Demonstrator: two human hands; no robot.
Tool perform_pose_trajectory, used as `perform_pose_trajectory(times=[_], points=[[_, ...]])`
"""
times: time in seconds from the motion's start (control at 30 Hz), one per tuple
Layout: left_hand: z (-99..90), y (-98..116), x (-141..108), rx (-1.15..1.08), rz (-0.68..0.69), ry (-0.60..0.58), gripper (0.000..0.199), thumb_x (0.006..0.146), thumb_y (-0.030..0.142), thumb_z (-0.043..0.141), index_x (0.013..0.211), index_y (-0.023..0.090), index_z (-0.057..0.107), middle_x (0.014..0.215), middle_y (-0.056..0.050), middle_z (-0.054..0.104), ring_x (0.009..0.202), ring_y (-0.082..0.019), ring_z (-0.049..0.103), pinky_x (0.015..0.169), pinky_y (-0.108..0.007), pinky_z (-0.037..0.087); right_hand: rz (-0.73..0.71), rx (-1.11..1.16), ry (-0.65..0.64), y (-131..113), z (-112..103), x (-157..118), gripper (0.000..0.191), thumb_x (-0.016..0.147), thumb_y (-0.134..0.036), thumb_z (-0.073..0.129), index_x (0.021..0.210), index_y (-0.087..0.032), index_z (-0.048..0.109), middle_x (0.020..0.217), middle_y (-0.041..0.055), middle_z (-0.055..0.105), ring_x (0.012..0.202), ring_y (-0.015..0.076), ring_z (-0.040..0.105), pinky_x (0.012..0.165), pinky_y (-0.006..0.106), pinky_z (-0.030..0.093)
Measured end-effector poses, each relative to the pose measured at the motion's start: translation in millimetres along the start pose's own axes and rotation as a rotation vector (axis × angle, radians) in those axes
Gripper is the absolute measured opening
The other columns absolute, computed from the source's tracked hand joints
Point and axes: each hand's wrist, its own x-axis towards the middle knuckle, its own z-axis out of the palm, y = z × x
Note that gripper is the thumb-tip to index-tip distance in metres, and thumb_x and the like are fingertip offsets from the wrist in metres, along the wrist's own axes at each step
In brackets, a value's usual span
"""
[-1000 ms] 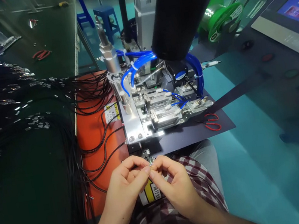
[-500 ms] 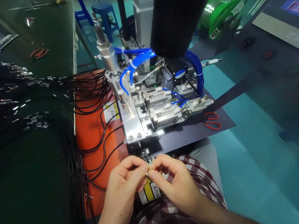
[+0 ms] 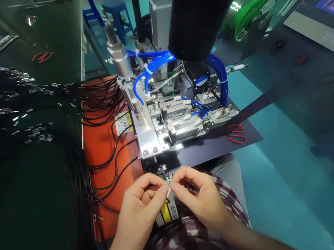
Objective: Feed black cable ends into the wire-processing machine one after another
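Observation:
My left hand (image 3: 143,204) and my right hand (image 3: 199,200) meet at the front edge of the machine, each with thumb and forefinger pinched together. Between the fingertips show some very thin wires (image 3: 169,183), whitish, green and yellow, mostly hidden by the fingers. Just beyond them sits a small dark fixture (image 3: 162,171) with a pale connector-like piece on it. Under the hands a white and yellow label (image 3: 168,211) marks the front of the machine. A black cable (image 3: 108,208) runs in from the left towards my left hand.
A metal machine (image 3: 168,116) with blue air tubes stands ahead. Black cables (image 3: 110,150) cross the orange surface (image 3: 102,139) at left. Red-handled scissors (image 3: 237,134) lie on the dark plate. A green wire spool (image 3: 252,14) and a screen panel (image 3: 332,10) are at right.
My right hand has shifted slightly right, and the fingertips of both hands are a little further apart. The pinch of each hand stays closed.

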Motion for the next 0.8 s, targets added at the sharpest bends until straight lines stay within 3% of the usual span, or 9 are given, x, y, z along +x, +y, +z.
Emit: perform_pose_trajectory(times=[0.17,0.47,0.63,0.8], points=[[2.5,3.8,0.6,0.055,0.033,0.012,0.019,0.076,0.030,0.067,0.072,0.014,0.057,0.053,0.008,0.040,0.047,-0.004,0.031,0.043,-0.014,0.025,-0.041,0.018,0.018,3.5,1.0,-1.1,0.013,0.081,-0.017,0.055,0.067,-0.018,0.054,0.066,-0.0026,0.051,0.061,0.0116,0.045,0.057,0.024,0.038],[1.6,1.4,0.8,0.032,0.008,0.033,0.022,0.075,0.033,0.067,0.073,0.014,0.057,0.052,0.007,0.042,0.047,-0.004,0.032,0.043,-0.015,0.026,0.122,0.161,-0.046,5.5,-2.2,-1.2,0.012,0.081,-0.028,0.058,0.076,-0.017,0.058,0.068,-0.0012,0.054,0.057,0.0110,0.044,0.053,0.024,0.037],[3.1,2.2,0.7,0.030,0.015,0.026,0.021,0.074,0.032,0.067,0.073,0.014,0.057,0.056,0.006,0.046,0.049,-0.005,0.036,0.045,-0.015,0.028,0.075,0.127,-0.024,5.1,-0.3,-0.6,0.009,0.079,-0.025,0.059,0.074,-0.017,0.058,0.068,-0.0009,0.056,0.060,0.0121,0.047,0.057,0.025,0.040],[-1.6,-3.1,2.9,0.039,-0.002,0.004,0.020,0.077,0.033,0.065,0.075,0.015,0.058,0.050,0.009,0.036,0.045,-0.005,0.027,0.042,-0.016,0.021,-0.003,0.020,-0.045,8.0,-0.3,-0.7,0.013,0.086,-0.023,0.053,0.073,-0.018,0.054,0.071,-0.0007,0.053,0.064,0.0127,0.048,0.059,0.026,0.040]])
